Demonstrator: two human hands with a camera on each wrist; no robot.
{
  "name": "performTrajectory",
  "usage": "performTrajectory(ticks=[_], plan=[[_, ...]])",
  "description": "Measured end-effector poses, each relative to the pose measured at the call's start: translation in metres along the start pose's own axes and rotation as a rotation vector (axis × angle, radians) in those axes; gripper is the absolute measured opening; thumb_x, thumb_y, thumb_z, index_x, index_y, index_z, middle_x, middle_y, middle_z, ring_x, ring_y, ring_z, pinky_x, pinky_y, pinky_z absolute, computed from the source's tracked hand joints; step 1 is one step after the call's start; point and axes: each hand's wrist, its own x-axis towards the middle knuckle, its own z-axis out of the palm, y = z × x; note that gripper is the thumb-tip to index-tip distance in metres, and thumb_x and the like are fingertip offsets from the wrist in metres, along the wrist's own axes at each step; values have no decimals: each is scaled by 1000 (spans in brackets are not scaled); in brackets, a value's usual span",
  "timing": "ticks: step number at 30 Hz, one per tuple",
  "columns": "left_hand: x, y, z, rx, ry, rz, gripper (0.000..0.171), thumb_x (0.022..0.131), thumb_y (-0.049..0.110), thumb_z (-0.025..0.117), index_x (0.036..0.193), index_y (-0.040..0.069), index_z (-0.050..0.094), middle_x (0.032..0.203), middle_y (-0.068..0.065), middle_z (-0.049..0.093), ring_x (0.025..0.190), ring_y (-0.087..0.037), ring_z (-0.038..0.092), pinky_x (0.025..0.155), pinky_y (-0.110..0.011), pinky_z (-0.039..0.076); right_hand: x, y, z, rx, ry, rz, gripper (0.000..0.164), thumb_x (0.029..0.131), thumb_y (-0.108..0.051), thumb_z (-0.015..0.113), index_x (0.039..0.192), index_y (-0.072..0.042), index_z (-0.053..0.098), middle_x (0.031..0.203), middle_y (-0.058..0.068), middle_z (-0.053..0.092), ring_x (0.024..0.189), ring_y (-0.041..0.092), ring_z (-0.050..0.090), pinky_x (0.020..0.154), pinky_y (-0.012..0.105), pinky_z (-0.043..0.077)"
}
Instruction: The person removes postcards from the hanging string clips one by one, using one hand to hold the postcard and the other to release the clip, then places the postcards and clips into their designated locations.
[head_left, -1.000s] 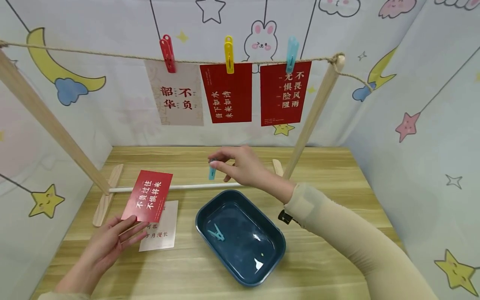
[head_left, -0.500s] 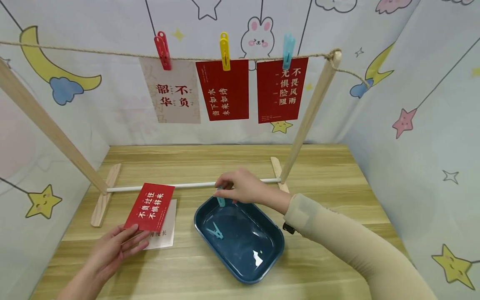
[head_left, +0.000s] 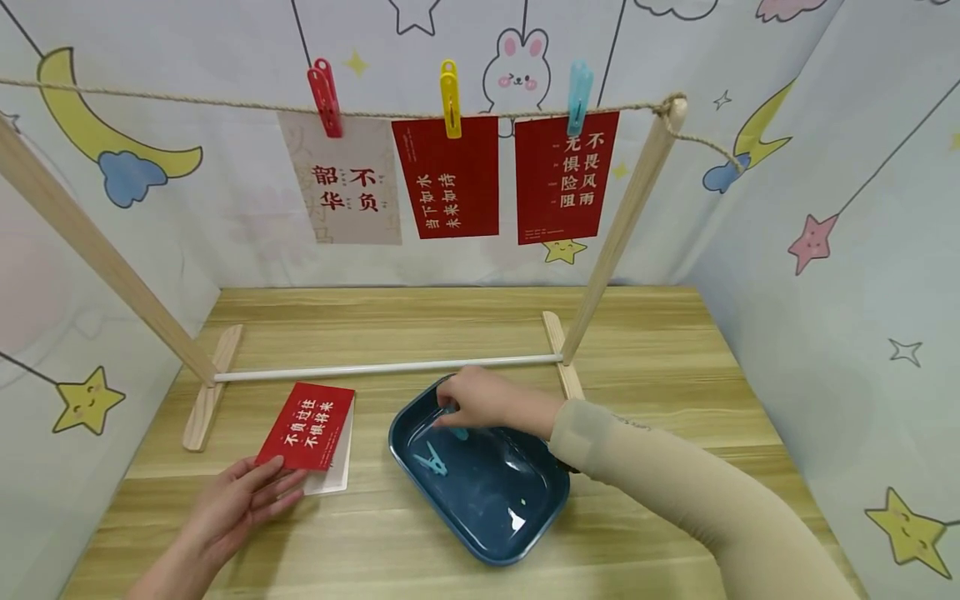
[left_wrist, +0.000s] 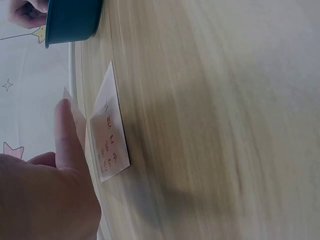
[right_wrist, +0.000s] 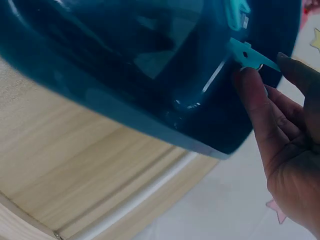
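Observation:
My left hand [head_left: 232, 504] pinches a red card [head_left: 309, 429] with white characters by its near corner, thumb on top. Under that card, partly covered, a white card [head_left: 339, 471] lies on the table; its printed face shows in the left wrist view [left_wrist: 111, 132]. My right hand [head_left: 487, 400] reaches into the dark blue basin [head_left: 491, 508], where thumb and finger pinch a light blue clothespin [right_wrist: 250, 54] low over the bottom. Beside it in the basin lies another light blue clothespin [head_left: 431, 461].
A twine line [head_left: 225, 102] runs between wooden posts [head_left: 626, 233]. From it hang a whitish card [head_left: 348, 217] and two red cards [head_left: 457, 179], clipped by red [head_left: 325, 98], yellow [head_left: 450, 98] and light blue [head_left: 579, 96] clothespins. A white rod [head_left: 390, 367] joins the stand's feet behind the basin.
My right hand has come down with the clothespin from above the table behind the basin into the basin. My left hand has lowered the red card slightly toward the white card.

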Motion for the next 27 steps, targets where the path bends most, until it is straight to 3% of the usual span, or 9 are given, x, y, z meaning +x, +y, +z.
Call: performTrajectory(ticks=[7, 15, 27], plan=[[1, -6, -2, 2, 37, -26, 22, 100, 15, 49, 115, 5, 36, 107, -18, 60, 104, -33, 56, 89, -47, 43, 11, -3, 18, -157, -110, 57, 27, 88, -43, 66, 77, -20, 59, 60, -12, 48, 53, 3, 45, 49, 17, 37], [3, -12, -3, 16, 30, -22, 30, 101, 15, 45, 123, 1, 29, 109, -18, 58, 106, -32, 56, 90, -46, 42, 16, -9, 27, -249, -210, 90, 24, 89, -41, 64, 81, -18, 62, 59, -11, 48, 51, 1, 46, 49, 16, 39], [1, -22, 3, -22, 40, -15, 20, 102, 12, 40, 117, 1, 31, 103, -17, 60, 104, -30, 56, 91, -42, 43, 16, -14, 28, -326, -201, 87, 26, 90, -41, 62, 77, -18, 60, 60, -10, 48, 52, 2, 45, 51, 19, 40]])
